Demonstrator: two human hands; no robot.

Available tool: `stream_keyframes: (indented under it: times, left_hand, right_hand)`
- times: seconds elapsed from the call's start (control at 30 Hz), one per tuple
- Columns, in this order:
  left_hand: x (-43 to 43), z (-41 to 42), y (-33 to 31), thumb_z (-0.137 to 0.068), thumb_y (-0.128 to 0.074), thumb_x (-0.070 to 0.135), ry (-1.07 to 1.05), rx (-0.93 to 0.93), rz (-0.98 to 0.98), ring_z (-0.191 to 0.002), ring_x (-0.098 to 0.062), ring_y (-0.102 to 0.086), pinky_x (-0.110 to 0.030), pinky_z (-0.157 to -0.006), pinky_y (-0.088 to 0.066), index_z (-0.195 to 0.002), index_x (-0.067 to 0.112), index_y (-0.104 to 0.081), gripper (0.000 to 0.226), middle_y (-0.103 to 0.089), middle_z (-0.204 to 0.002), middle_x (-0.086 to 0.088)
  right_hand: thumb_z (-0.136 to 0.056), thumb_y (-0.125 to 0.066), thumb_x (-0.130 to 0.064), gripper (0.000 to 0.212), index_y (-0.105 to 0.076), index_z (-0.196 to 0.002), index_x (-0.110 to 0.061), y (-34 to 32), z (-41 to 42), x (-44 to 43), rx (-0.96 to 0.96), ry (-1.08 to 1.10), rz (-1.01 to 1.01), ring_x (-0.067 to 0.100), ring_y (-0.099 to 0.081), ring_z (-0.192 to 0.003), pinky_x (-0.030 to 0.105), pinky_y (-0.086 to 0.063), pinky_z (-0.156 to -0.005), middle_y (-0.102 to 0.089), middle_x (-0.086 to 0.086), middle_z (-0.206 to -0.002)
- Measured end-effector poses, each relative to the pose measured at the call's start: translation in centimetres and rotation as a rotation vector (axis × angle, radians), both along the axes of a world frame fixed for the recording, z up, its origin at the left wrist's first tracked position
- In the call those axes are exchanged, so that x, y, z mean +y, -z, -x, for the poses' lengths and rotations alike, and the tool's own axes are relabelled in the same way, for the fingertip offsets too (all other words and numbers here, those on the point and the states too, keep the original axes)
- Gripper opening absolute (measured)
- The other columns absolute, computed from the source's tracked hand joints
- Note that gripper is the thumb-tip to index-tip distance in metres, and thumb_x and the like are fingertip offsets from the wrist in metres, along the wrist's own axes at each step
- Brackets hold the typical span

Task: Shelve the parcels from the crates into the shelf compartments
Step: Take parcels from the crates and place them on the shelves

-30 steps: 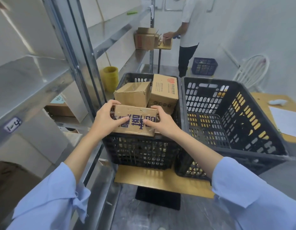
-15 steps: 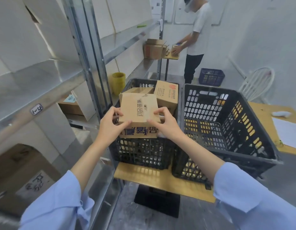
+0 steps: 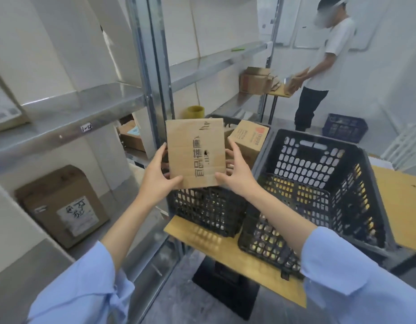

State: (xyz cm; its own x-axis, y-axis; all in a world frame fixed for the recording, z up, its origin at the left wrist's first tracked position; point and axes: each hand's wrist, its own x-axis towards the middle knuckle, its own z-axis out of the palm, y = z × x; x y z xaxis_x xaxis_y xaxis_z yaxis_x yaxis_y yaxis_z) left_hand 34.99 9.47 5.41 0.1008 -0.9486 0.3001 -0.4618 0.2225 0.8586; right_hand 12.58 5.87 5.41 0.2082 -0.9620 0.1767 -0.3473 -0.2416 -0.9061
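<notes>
Your fingers [image 3: 162, 152] curl behind the side edges of a cardboard parcel [image 3: 196, 153], thumbs pressed on its printed face near the lower corners; your left hand [image 3: 159, 177] and right hand [image 3: 236, 175] clamp it between them, upright and in the air, above the near rim of the left crate [image 3: 202, 208] and just beside the steel shelf [image 3: 69, 120].

The parcel looks light enough for a fingertip hold; the corrugated board reads as stiff and dry, unlikely to slip; the face is scuffed and has a small puncture near the middle, so the opposite edges low down are the sound places to hold, with a palm underneath as you slide it in.

Behind it the left crate holds a red-stamped carton [image 3: 249, 139]; anything else in there is hidden by the parcel.

No parcel shows inside the right crate [image 3: 365, 157]; both crates stand on a wooden table [image 3: 228, 251].

On the shelf, a lower compartment holds a large labelled carton [image 3: 62, 206]; a compartment further along holds another carton [image 3: 132, 139].
</notes>
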Motion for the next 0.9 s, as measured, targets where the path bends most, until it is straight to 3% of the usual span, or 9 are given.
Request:
stream_keyframes:
  times: [0.1,0.17,0.3,0.4,0.47,0.57,0.73,0.83,0.9]
  left_hand:
    - [2.6,0.1,-0.7,-0.08,-0.077,0.007,-0.059,-0.003,0.04,-0.115,-0.007,-0.049,-0.013,-0.078,-0.053,-0.155,0.026,-0.023,0.095,-0.041,-0.148,0.003]
    - [4.6,-0.1,-1.2,-0.08,-0.079,0.012,-0.105,-0.027,0.062,-0.117,-0.009,-0.048,-0.017,-0.082,-0.05,-0.155,0.029,-0.021,0.096,-0.04,-0.146,0.005]
    - [8.6,-0.9,-2.3,-0.081,-0.079,0.02,-0.158,-0.02,0.075,-0.124,-0.012,-0.046,-0.033,-0.099,-0.044,-0.152,0.038,-0.02,0.095,-0.039,-0.138,0.014]
    - [11.3,-1.8,-3.3,-0.08,-0.079,0.023,-0.209,-0.008,0.069,-0.127,-0.007,-0.04,-0.038,-0.106,-0.04,-0.151,0.036,-0.019,0.094,-0.037,-0.149,0.01]
    - [13.0,-2.5,-3.7,-0.079,-0.08,0.027,-0.264,0.001,0.057,-0.129,-0.008,-0.041,-0.043,-0.108,-0.041,-0.151,0.033,-0.022,0.092,-0.039,-0.151,0.004]
    - [15.6,-3.8,-4.1,-0.077,-0.082,0.033,-0.344,-0.004,0.068,-0.13,-0.01,-0.045,-0.05,-0.107,-0.043,-0.143,0.032,-0.033,0.083,-0.046,-0.144,0.01]
    - [19.5,-5.3,-4.6,-0.065,-0.081,0.048,-0.416,0.037,0.085,-0.122,-0.006,-0.054,-0.049,-0.1,-0.049,-0.13,0.03,-0.04,0.079,-0.054,-0.136,0.009]
    - [21.1,-5.6,-4.8,-0.075,-0.084,0.029,-0.474,0.062,0.102,-0.114,-0.002,-0.056,-0.042,-0.1,-0.05,-0.13,0.029,-0.037,0.072,-0.052,-0.127,0.02]
    - [22.0,-5.7,-4.9,-0.08,-0.08,0.021,-0.497,0.053,0.117,-0.114,-0.002,-0.054,-0.029,-0.097,-0.049,-0.139,0.033,-0.031,0.077,-0.046,-0.129,0.023]
  right_hand:
    - [-0.083,-0.073,-0.002,0.104,-0.007,-0.158,-0.031,-0.3,-0.3,0.7,0.094,-0.061,0.073,0.019,-0.042,-0.133,0.047,-0.044,-0.108,-0.031,0.002,-0.152]
    - [-0.082,-0.075,-0.006,0.105,-0.007,-0.157,-0.034,-0.8,-0.8,1.5,0.108,-0.12,0.099,0.02,-0.038,-0.137,0.052,-0.041,-0.11,-0.03,0.001,-0.149]
    - [-0.081,-0.08,-0.014,0.104,-0.011,-0.156,-0.03,-1.9,-2.5,3.2,0.017,-0.223,0.113,0.011,-0.033,-0.138,0.044,-0.035,-0.116,-0.028,0.0,-0.152]
    - [-0.08,-0.081,-0.023,0.103,-0.009,-0.153,-0.04,-2.5,-4.1,4.5,-0.017,-0.295,0.134,0.012,-0.034,-0.138,0.039,-0.034,-0.113,-0.028,-0.002,-0.154]
    - [-0.082,-0.079,-0.025,0.1,-0.01,-0.152,-0.04,-2.9,-5.2,5.3,-0.048,-0.355,0.127,0.008,-0.036,-0.132,0.039,-0.037,-0.109,-0.032,-0.004,-0.154]
    - [-0.083,-0.078,-0.029,0.094,-0.013,-0.151,-0.034,-3.5,-7.0,6.4,-0.085,-0.413,0.077,0.005,-0.04,-0.125,0.04,-0.04,-0.109,-0.039,-0.001,-0.151]
    - [-0.085,-0.076,-0.034,0.078,-0.022,-0.14,-0.029,-4.0,-9.6,8.2,-0.136,-0.514,0.057,0.012,-0.045,-0.13,0.031,-0.042,-0.104,-0.042,-0.003,-0.145]
    - [-0.081,-0.076,-0.046,0.081,-0.024,-0.141,-0.03,-4.5,-10.9,9.1,-0.162,-0.562,0.046,0.021,-0.046,-0.133,0.042,-0.042,-0.11,-0.038,-0.001,-0.15]
    - [-0.077,-0.077,-0.052,0.089,-0.021,-0.143,-0.035,-4.7,-11.5,9.8,-0.172,-0.577,0.056,0.021,-0.045,-0.134,0.049,-0.04,-0.111,-0.036,-0.002,-0.151]
